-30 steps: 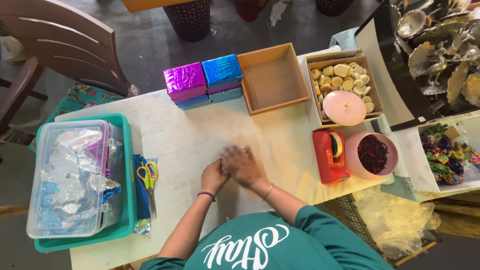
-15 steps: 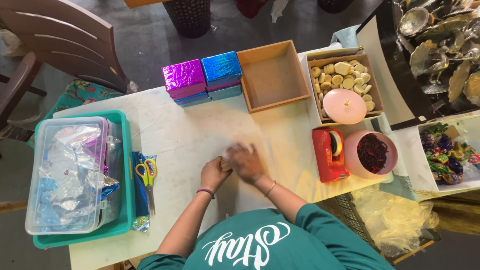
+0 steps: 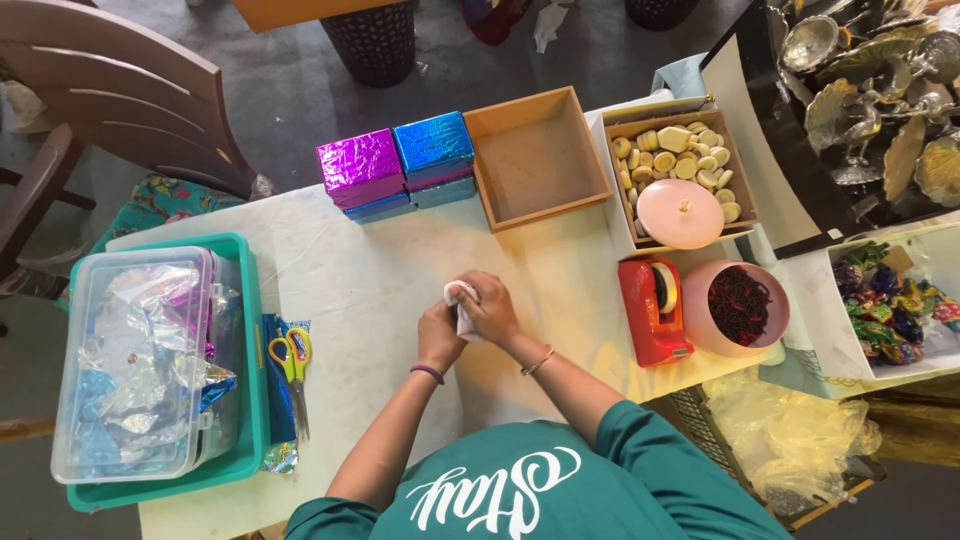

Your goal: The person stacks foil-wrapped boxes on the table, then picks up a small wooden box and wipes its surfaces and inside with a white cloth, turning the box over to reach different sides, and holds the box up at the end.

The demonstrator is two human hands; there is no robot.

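Both my hands meet at the middle of the white table (image 3: 350,280), closed around a small white crumpled piece (image 3: 461,296) of paper or wrap. My left hand (image 3: 438,335) grips it from below and the left. My right hand (image 3: 490,308) covers it from the right. What lies inside the white piece is hidden. Shiny purple (image 3: 359,167) and blue (image 3: 433,147) foil-wrapped boxes stand stacked at the table's far edge, well beyond my hands.
An empty wooden box (image 3: 538,158) sits far centre. A wooden box of pale round pieces (image 3: 680,155) carries a pink lid (image 3: 680,214). A red tape dispenser (image 3: 652,310) and a pink bowl of dark bits (image 3: 737,305) stand at right. A teal tray (image 3: 243,420), a clear tub of foil (image 3: 135,370) and scissors (image 3: 291,360) lie at left.
My hands stayed together at the table's middle and worked the white piece; it now shows between my fingers. Nothing else on the table moved.
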